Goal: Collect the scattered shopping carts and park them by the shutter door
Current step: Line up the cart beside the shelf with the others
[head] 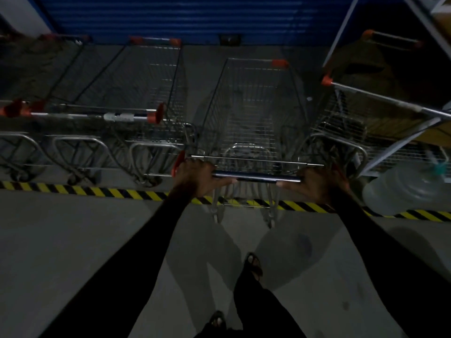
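Near the blue shutter door, both hands, left hand and right hand, wrap fingers around the cart handle; its basket holds nothing, between other parked carts.

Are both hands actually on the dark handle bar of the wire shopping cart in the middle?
Touching. The head view shows the left hand and right hand each curled round an end of the dark handle bar of the wire shopping cart.

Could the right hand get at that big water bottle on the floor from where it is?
Probably yes: the right hand grips the cart handle, and the bottle lies just to its right with nothing visible between them.
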{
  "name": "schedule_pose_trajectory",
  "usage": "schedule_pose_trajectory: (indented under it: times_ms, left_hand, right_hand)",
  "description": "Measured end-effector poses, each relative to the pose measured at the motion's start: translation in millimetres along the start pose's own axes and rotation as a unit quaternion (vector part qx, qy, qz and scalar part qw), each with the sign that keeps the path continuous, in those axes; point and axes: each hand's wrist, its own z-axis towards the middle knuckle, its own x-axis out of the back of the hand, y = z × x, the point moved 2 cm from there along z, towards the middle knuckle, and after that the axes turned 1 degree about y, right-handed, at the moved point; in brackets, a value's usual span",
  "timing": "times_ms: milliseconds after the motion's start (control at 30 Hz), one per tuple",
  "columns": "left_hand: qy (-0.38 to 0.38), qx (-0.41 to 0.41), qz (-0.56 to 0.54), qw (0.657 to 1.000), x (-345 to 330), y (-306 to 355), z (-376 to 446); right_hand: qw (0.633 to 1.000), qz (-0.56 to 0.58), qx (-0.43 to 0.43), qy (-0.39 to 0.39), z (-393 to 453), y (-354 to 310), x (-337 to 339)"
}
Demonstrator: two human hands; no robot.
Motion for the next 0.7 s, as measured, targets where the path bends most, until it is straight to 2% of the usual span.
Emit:
schedule_pose_trajectory:
  times_ms: [67, 133, 267, 367, 533, 700]
  left_hand:
    - [-0.029, -0.001, 0.005, 1.000, 2, 0, 30]
    - [-0.057, 0.001, 0.022, 0.998, 5, -5, 57]
    - [-0.055, 0.015, 0.025, 0.998, 13, -17, 104]
    - [-0.054, 0.007, 0.036, 0.998, 16, -22, 131]
    - [-0.043, 0.029, 0.038, 0.998, 10, -40, 176]
    - [-0.046, 0.024, 0.013, 0.999, 18, -48, 207]
  right_hand:
    - [1.000, 0.006, -0.003, -0.007, 27, 4, 12]
    - [0.998, 0.009, -0.035, -0.050, 55, 8, 17]
    - [0.993, 0.029, -0.051, -0.099, 111, 16, 23]
    - [0.993, 0.051, -0.033, -0.100, 136, 17, 35]
    - [0.996, 0.066, -0.040, -0.047, 174, 16, 48]
    - [0.995, 0.070, -0.034, -0.057, 202, 15, 55]
